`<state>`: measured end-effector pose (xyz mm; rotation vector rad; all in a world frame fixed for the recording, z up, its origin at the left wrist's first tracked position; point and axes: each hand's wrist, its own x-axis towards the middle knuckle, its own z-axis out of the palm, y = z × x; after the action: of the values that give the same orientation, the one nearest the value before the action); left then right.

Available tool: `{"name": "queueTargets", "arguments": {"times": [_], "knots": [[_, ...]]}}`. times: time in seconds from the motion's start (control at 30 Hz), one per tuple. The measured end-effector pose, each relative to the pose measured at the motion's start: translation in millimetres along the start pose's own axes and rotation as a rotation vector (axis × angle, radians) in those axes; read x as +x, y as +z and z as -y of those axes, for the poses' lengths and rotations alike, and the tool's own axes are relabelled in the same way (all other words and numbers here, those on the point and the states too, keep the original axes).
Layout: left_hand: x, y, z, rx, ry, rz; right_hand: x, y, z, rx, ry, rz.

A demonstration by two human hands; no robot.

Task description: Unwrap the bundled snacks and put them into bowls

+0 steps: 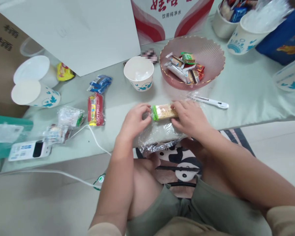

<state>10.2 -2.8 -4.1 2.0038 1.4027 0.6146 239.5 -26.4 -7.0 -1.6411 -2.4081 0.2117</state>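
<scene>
A small packet of crackers [165, 112] with a green end lies at the table's front edge, on a crumpled sheet of clear plastic film [159, 132]. My right hand [190, 118] grips the packet's right end between thumb and fingers. Beside the green end is my left hand [137, 119], its thumb and fingers curved but apart, with nothing visible between them. The film hangs over the edge above my lap. To the right of my right hand lies a white utility knife [211, 101]. A white paper cup [139, 73] stands just beyond my hands.
A pink ribbed bowl [216, 62] holds several wrapped snacks. Left of my hands lie a red packet [95, 109], a blue packet [100, 84] and clear-wrapped snacks [70, 115]. A white cable [95, 139] runs over the front edge near a white device [27, 151]. Large boxes [68, 29] stand behind.
</scene>
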Motion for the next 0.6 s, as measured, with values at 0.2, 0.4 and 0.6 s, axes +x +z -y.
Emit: {"name": "queueTargets", "arguments": {"times": [0.2, 0.4, 0.6], "knots": [[10, 6, -9, -0.533, -0.304, -0.177, -1, 2, -1, -0.037, 0.013, 0.053], [13, 5, -10, -0.738, -0.536, -0.138, 2, 4, -7, 0.072, -0.079, 0.039], [16, 6, -10, -0.736, -0.594, -0.170, 2, 6, -7, 0.168, -0.110, 0.077]]}}
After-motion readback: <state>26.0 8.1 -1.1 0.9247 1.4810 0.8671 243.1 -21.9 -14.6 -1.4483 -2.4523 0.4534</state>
